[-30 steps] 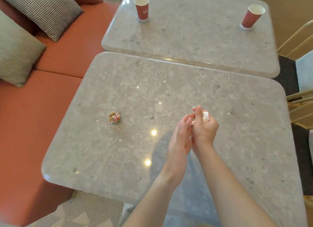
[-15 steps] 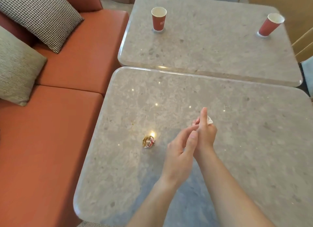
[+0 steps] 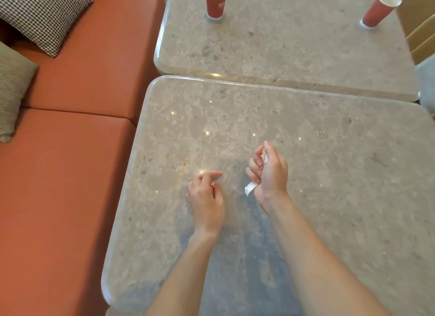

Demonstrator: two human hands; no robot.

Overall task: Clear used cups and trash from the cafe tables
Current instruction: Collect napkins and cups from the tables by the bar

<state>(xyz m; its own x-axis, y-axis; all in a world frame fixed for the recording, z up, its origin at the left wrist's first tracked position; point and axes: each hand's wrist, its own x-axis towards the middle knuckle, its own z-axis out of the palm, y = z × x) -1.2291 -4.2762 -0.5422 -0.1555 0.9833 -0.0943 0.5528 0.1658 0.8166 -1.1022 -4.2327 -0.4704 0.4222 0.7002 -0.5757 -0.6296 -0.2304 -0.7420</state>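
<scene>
Head view, left hand [image 3: 207, 198] low on the near worktop [image 3: 341, 174], fingers curled round a mostly hidden wrapper [image 3: 213, 185], right hand [image 3: 270, 172] beside it, fist closed on a white napkin [image 3: 250, 188], left cup [image 3: 216, 1] and right cup [image 3: 381, 9] upright on the far worktop [image 3: 294, 44], well apart.

My left hand [image 3: 207, 198] curls over the crumpled wrapper [image 3: 213, 185], so I see only a red and white sliver between the fingers; my right hand [image 3: 270, 172] hides most of the white paper [image 3: 250, 189], leaving a strip below the palm and a scrap by the thumb; the left cup [image 3: 215, 3] loses its rim to the top edge, its print too small to read; both forearms run off the bottom; the chair [image 3: 420, 40] is cut by the right edge.
</scene>
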